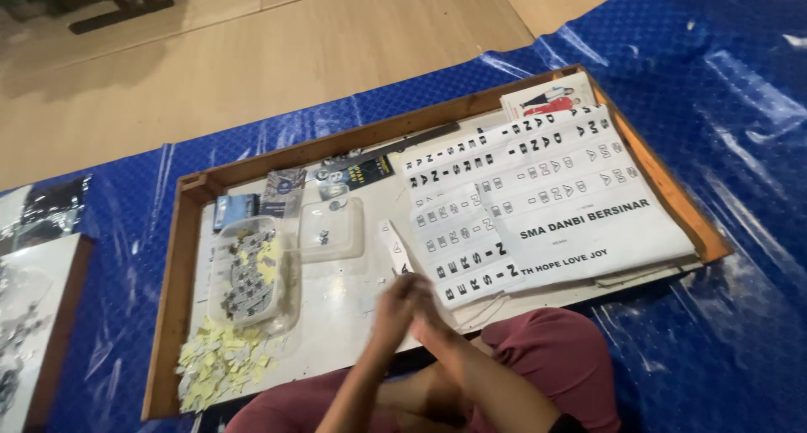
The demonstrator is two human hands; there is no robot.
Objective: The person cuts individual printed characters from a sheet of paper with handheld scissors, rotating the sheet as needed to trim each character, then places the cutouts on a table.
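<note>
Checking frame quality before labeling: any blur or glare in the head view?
Head view: both hands, left hand and right hand, are motion-blurred, pressed together, fingers indistinct. The blue plastic sheet shows streaky white glare on its wrinkles. The printed sheets in the wooden tray are fairly sharp. Top left corner falls into shadow.

left hand [395, 303] and right hand [429, 315] motion-blurred together, anything held unreadable, second tray [63, 315] cut off at left
</note>
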